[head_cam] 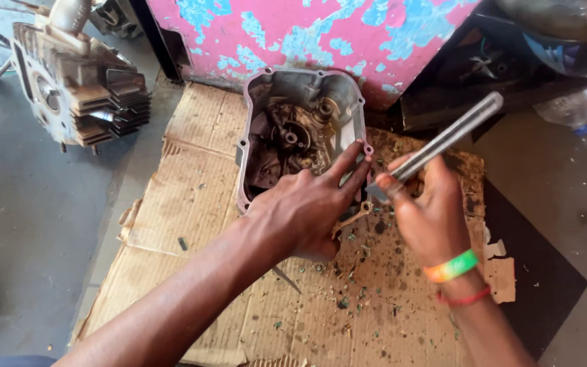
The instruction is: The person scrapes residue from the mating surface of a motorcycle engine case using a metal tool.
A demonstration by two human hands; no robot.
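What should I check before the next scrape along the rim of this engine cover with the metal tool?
1. Left hand steadies the engine cover, fingers on its right rim: ok.
2. Right hand grips the flat metal tool: ok.
3. Tool tip meets the rim near the left fingertips: not ok, they lie close to the tip.
4. Cover lies open side up on the cardboard: ok.
5. Scraped bits litter the cardboard around the cover: not ok.
6. Rim under the left hand scraped clean: cannot tell, hidden.
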